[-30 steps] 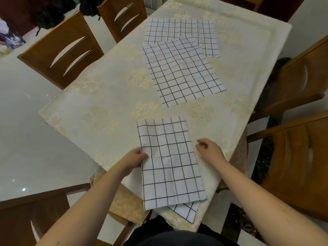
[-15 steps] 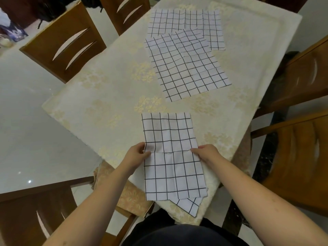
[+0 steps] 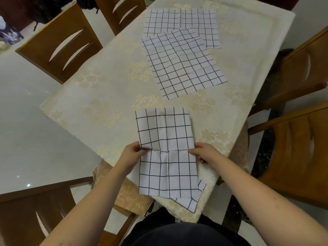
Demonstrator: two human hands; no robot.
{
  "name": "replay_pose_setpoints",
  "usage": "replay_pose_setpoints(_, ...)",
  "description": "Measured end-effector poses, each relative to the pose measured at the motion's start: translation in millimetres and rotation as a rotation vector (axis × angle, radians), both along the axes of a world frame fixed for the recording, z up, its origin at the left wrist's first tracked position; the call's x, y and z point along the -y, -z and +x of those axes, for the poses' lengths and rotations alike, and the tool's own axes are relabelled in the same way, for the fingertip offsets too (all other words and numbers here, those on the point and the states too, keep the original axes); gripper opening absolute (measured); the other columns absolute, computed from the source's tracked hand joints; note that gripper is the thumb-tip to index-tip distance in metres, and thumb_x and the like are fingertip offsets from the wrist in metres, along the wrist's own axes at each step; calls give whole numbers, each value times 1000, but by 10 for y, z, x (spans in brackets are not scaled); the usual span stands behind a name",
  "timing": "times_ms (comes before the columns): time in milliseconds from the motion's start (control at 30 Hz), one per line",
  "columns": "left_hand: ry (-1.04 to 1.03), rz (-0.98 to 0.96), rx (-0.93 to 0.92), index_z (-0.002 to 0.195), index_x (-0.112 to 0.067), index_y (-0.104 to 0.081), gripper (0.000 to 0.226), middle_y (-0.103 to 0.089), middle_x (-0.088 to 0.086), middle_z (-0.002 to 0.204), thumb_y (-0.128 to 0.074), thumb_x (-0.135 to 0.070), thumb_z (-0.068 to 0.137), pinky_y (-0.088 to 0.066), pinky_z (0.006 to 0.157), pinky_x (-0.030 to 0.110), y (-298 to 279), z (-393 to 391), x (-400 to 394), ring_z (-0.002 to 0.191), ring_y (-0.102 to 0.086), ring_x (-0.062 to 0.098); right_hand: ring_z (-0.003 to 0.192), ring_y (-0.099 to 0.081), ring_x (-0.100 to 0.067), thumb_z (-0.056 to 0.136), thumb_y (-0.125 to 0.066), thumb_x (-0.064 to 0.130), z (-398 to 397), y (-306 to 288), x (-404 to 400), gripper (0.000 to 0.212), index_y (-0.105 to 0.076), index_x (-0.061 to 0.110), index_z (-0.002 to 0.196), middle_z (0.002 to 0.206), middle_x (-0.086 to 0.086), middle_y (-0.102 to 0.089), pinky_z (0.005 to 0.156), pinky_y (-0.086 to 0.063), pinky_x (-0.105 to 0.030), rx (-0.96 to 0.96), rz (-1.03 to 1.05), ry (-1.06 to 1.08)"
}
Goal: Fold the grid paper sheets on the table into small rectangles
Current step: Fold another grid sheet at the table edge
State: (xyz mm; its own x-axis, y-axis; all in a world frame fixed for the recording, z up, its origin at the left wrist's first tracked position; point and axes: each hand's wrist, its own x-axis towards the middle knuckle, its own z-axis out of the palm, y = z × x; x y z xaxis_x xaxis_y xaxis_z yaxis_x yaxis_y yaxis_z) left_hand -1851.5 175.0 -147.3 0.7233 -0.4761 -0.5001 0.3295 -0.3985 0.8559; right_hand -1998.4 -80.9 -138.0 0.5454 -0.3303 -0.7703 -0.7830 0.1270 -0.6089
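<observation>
At lower centre of the frame, the grid sheet [image 3: 166,150] overhangs the tabletop [image 3: 99,89] edge, left hand [image 3: 132,156] and right hand [image 3: 204,153] each pinching its crease ends in a closed grip; align edges squarely before pressing flat.

The near sheet [image 3: 166,151], white with a black grid, lies at the table's [image 3: 99,89] near edge, its lower half hanging over that edge, a crease across its middle. A corner of another sheet [image 3: 192,201] shows beneath it. Farther up the table a large flat sheet [image 3: 181,66] lies askew, overlapping the far sheet [image 3: 179,18] behind it.
</observation>
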Motion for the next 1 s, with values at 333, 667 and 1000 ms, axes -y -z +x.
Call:
replay_pose_setpoints(333, -17, 158, 121, 74, -25, -71, 30, -72, -8, 77, -68, 3, 82, -49, 65, 23, -19, 20, -23, 73, -65, 8, 76, -67, -15, 87, -64, 3, -128, 20, 35, 9, -72, 4, 84, 86, -10, -72, 68, -52, -23, 156, -186, 36)
replay_pose_setpoints(667, 104, 0, -138, 98, -7, -73, 32, -70, 2, 113, -41, -4, 97, -54, 82, 32, -96, 30, -64, 102, -67, 19, 103, -60, -13, 93, -42, 8, -183, 0, 83, 33, -72, 21, 100, 107, 3, -68, 89, -47, -27, 203, -81, 159)
replay_pose_setpoints(1000, 82, 72, 73, 103, -25, -69, 17, -70, -4, 105, -66, -14, 90, -52, 70, 27, -57, -83, -40, 92, -67, 18, 98, -62, -17, 86, -71, 20, -271, 71, 41, 20, -69, 18, 106, 102, -6, -66, 79, -49, -21, 240, -180, 79)
